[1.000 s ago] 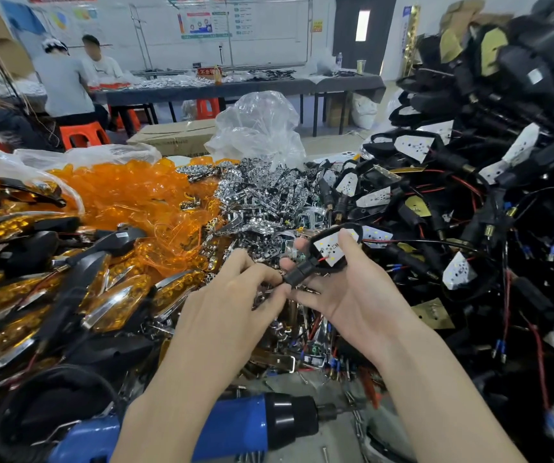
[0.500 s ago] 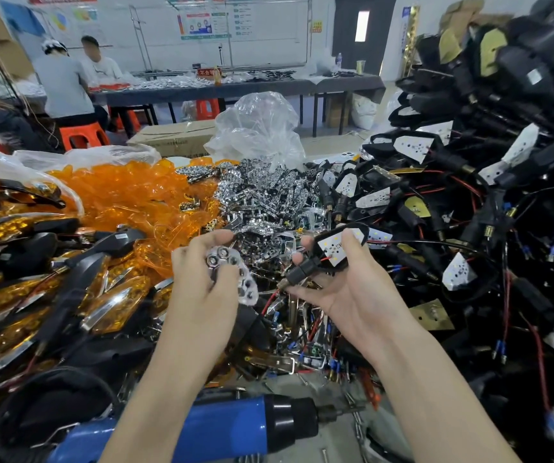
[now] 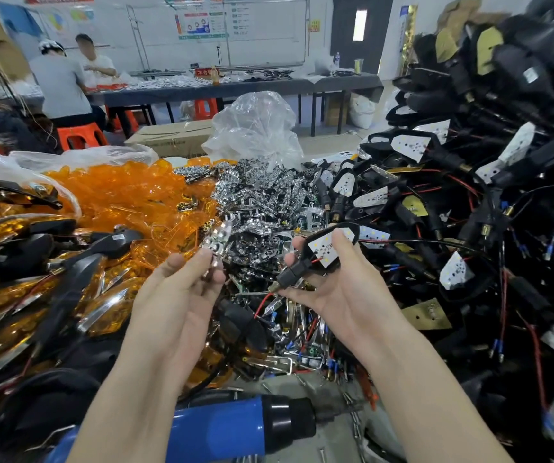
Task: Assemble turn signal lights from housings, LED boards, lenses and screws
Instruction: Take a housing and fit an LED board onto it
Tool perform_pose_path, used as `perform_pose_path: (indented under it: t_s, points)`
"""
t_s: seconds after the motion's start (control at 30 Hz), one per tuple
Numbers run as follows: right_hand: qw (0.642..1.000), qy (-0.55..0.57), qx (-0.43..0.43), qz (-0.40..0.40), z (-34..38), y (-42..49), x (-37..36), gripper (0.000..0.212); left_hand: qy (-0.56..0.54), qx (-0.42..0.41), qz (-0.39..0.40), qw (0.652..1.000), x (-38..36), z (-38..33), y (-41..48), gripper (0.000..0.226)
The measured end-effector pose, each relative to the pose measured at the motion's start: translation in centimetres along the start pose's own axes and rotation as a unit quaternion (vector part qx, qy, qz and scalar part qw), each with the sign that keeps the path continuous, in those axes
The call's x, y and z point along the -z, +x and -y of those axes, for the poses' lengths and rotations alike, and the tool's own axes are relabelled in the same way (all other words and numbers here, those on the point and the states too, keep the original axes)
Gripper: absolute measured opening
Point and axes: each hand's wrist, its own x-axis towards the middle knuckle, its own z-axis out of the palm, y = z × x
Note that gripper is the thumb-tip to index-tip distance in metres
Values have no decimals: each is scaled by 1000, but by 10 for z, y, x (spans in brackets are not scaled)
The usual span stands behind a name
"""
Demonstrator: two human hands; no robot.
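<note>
Right hand: the right hand (image 3: 342, 295) lies palm up, fingers and thumb curled round a black teardrop-shaped plastic housing (image 3: 296, 272), whose open face is turned up toward the person.
Housing look: a white LED board (image 3: 325, 250) dotted with small yellow diodes sits inside it. A thin red wire (image 3: 316, 261) shows by the stubby stem, which points down toward the left hand.
Left hand: the left hand (image 3: 182, 295) pinches a small chrome-plated reflector piece (image 3: 214, 240) between thumb and fingertips. The piece is near the housing but apart from it, and blurred.
Why so: the face-up grip probably steadies the board so the reflector can drop onto it.
Beyond the left hand: a heap of translucent orange lenses (image 3: 128, 195).
Beyond both hands: a heap of loose chrome reflectors (image 3: 262, 202).
Beneath the wrists: a blue-and-black power screwdriver (image 3: 222, 426), close by for the screws.
</note>
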Motion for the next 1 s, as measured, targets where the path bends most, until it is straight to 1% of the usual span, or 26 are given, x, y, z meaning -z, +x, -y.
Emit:
perform_pose_path:
  t_s: [0.07,0.1,0.17,0.23,0.3,0.37,0.43,0.47,0.57,0.6,0.7,0.8,0.87,1.0]
  points:
    - [1000,-1,0,-1,0,0,1,34,-37,12,2,999,1,-2,1,25]
    - [1000,-2,0,-1,0,1,1,35,-61,33,8,998,1,-3,0,24]
    - [1000,-3,-1,1,-1,0,2,32,-106,82,20,991,-1,-4,-1,25]
    - [1000,-7,3,2,-1,0,1,27,-135,107,25,985,-3,-3,-2,25]
    - [1000,-13,7,3,-2,-1,0,26,-148,101,32,983,-3,-1,-4,29]
    - [1000,-16,9,1,-2,-1,-1,25,-142,75,35,986,-3,0,-3,37]
    - [1000,-15,8,0,-2,-2,-2,24,-118,41,29,992,-2,0,0,43]
    - [1000,-16,8,0,-2,-2,-2,24,-96,24,22,995,-2,1,1,41]
    - [1000,-20,10,-1,-2,-3,-2,24,-5,-24,-9,1000,-1,7,2,22]
    - [1000,-21,11,-2,-2,-3,-3,24,24,-27,-9,999,0,9,1,22]
    - [1000,-24,12,-3,-2,-3,-4,23,110,5,3,994,-1,11,3,36]
    - [999,-38,18,2,-1,-3,-6,27,144,13,30,989,-5,12,3,43]
    - [999,-48,23,2,0,-4,-8,34,150,-5,58,987,-9,14,-1,50]
    - [998,-61,32,-1,-1,-4,-10,34,198,-68,78,975,-15,22,-8,47]
